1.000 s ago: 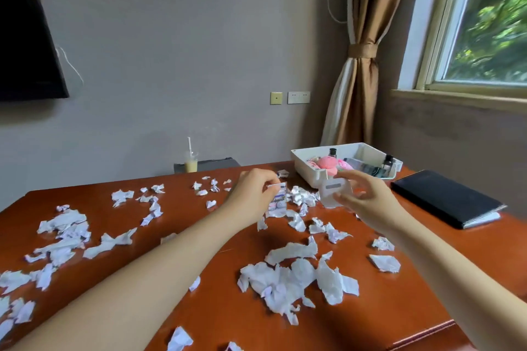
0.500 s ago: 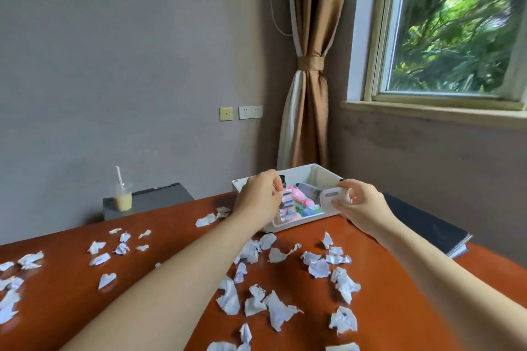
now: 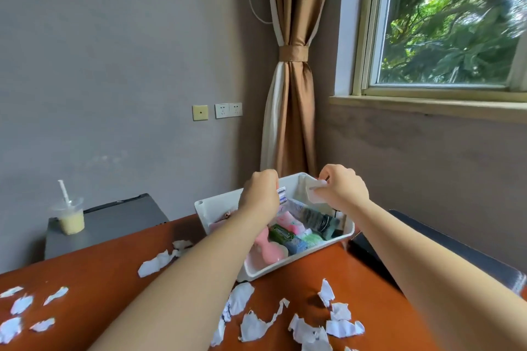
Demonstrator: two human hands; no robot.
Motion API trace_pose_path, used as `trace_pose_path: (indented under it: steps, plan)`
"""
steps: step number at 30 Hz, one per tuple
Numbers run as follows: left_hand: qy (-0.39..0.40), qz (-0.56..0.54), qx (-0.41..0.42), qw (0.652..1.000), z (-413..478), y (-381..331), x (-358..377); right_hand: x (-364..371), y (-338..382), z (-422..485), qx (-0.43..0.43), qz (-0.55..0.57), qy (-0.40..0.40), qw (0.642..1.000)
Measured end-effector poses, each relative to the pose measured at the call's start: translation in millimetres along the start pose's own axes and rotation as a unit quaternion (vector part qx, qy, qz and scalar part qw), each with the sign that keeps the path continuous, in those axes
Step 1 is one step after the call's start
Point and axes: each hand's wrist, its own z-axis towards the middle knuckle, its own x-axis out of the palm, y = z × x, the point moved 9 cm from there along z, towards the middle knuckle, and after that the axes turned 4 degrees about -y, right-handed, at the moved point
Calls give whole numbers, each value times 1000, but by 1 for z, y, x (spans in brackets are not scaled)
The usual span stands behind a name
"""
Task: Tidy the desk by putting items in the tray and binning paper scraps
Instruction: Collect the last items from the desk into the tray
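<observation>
We see the brown desk (image 3: 328, 288) filling the lower view, with our 2 bare arms reaching across it. A black notebook (image 3: 445, 253) lies along its right edge. The white tray (image 3: 219, 208) sits at the far side of the desk, already holding pink, green and dark items. Torn white paper scraps (image 3: 251, 325) litter the desk in front of the tray and off to the left. Above the tray, our left hand (image 3: 261, 194) is curled closed, pinching a small striped card (image 3: 281, 195). Our right hand (image 3: 343, 189) pinches a small white case (image 3: 316, 192) between thumb and fingers, held over the tray's far end.
</observation>
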Motion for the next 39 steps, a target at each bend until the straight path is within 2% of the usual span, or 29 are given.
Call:
trace_pose_path:
  steps: [7,19,29,39]
  plan:
    - [-28,112,11,993,38,-10,23,41,1,43,-64,-82,16,994]
    - [16,259,12,966,65,5,48,70,14,53,-166,-208,-2,964]
    - [43,295,16,954,68,16,53,80,15,51,-192,-282,-37,939]
    - [65,279,32,957,62,19,62,84,16,48,-181,-347,-20,920]
